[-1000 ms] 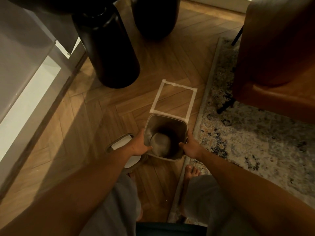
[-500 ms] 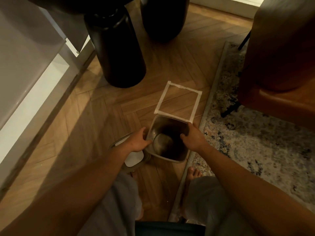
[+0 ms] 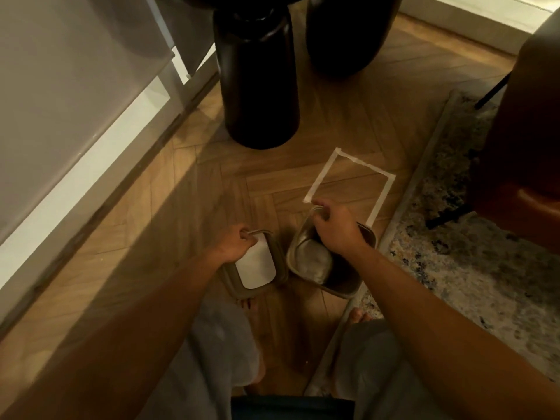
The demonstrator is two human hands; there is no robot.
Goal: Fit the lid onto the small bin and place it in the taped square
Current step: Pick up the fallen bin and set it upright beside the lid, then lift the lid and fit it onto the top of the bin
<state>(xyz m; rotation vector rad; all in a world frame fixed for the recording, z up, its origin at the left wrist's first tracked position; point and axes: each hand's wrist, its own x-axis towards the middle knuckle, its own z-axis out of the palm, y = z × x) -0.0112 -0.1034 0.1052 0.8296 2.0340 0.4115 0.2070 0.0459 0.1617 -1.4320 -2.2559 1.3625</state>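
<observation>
Gripping the squarish lid (image 3: 254, 265), left hand (image 3: 235, 245); right hand (image 3: 333, 228) clasps the metal bin's (image 3: 339, 286) rim.

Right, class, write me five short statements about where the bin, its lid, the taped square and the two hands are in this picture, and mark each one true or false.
1. The lid is already fitted on the small bin. False: it lies on the floor beside the bin, to its left.
2. The left hand grips the lid's far edge. True.
3. The small bin stands inside the taped square. False: it sits just short of the square, on the near side.
4. The right hand holds the bin's far rim. True.
5. The taped square lies on the rug. False: it is on the wooden floor beside the rug.
</observation>
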